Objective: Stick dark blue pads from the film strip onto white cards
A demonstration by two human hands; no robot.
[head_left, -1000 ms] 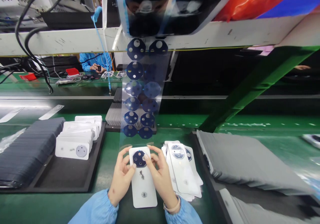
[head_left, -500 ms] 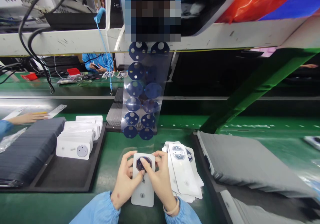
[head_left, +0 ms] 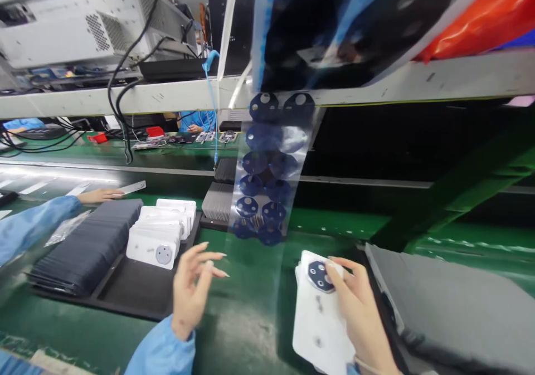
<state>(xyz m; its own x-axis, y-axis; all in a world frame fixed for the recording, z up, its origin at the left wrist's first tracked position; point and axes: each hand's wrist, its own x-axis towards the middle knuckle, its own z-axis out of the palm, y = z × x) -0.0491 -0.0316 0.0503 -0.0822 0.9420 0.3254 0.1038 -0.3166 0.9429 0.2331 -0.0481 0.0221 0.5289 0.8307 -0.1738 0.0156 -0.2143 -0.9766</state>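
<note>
My right hand (head_left: 357,302) pinches the top corner of a white phone-back-shaped card (head_left: 313,330), its thumb by a dark blue octagonal sticker (head_left: 320,276) with round holes. This card lies over a pile of similar cards, mostly hidden beneath it; whether it rests fully on them I cannot tell. My left hand (head_left: 192,294) is raised over the green table, empty, fingers apart. Beyond it hangs a clear strip of round dark stickers (head_left: 273,213). To its left, a black tray (head_left: 129,286) holds a stack of white cards (head_left: 148,244) with grey camera-shaped discs.
A row of dark sheets (head_left: 90,247) fills the tray's left side. Grey sheets (head_left: 455,297) stand in another tray at right. A white shelf beam (head_left: 175,96) crosses above, with black cables dangling. A co-worker's hand (head_left: 100,195) reaches in at left, near the conveyor.
My right hand has carried the card rightward onto the pile. My left hand has let go of it and moved left, fingers spreading. The view has shifted left.
</note>
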